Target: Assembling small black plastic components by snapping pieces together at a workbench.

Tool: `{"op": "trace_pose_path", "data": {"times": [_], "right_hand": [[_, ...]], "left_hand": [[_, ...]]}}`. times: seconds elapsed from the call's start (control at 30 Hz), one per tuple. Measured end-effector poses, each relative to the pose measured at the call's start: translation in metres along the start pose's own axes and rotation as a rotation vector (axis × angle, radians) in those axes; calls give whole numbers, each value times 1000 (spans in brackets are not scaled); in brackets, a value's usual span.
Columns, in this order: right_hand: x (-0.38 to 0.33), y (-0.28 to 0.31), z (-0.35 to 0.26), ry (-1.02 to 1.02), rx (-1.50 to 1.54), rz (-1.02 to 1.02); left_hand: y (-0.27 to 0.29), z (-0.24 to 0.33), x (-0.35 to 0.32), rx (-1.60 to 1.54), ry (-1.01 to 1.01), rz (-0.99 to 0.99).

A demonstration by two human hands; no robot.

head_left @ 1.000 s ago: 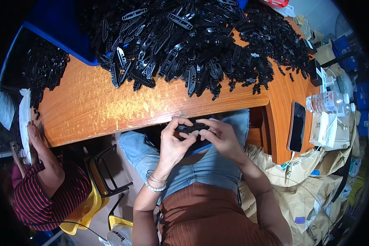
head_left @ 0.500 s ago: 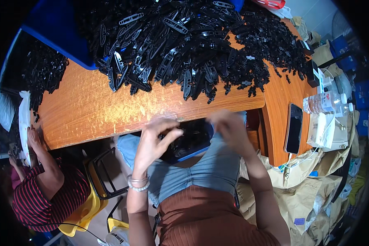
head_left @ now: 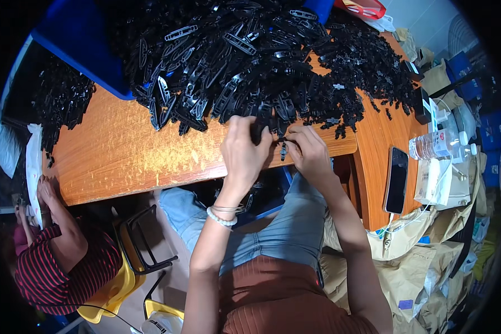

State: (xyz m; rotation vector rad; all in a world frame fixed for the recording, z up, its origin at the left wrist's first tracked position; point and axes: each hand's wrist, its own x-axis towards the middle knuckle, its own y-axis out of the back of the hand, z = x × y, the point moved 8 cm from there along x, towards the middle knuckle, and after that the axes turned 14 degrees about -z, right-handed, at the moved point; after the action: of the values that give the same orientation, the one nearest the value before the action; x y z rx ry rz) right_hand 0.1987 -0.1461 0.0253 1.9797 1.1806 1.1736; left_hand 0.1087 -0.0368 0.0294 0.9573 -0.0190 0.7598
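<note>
Both of my hands are at the near edge of the table, below a large pile of long black plastic clip-like parts (head_left: 222,61). My left hand (head_left: 241,150), with bracelets at its wrist, is closed on a black plastic part (head_left: 256,131) between thumb and fingers; most of that part is hidden. Close beside it, my right hand (head_left: 310,151) pinches a small black jointed plastic piece (head_left: 283,151), which hangs down from the fingertips. The fingertips of the two hands nearly meet. To the right spreads a pile of smaller black pieces (head_left: 367,61).
A blue bin (head_left: 80,50) leans over the table (head_left: 122,145) at left. Right of me are a phone (head_left: 396,181) on a cable and a water bottle (head_left: 431,145). A blue-edged container (head_left: 267,212) holding black parts sits at my lap. A person in stripes (head_left: 67,267) sits at left.
Both hands have moved up from above my lap container to the table edge by the pile. They have come closer together, and black parts now show in the fingers.
</note>
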Motion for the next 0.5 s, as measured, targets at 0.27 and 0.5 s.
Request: {"op": "trace_pose_path", "data": {"times": [0.27, 0.5], "right_hand": [[0, -6, 11, -32, 196, -37], [-10, 0, 15, -59, 177, 20]], "left_hand": [[3, -44, -42, -1165, 306, -86], [9, -56, -60, -1250, 297, -61]]}}
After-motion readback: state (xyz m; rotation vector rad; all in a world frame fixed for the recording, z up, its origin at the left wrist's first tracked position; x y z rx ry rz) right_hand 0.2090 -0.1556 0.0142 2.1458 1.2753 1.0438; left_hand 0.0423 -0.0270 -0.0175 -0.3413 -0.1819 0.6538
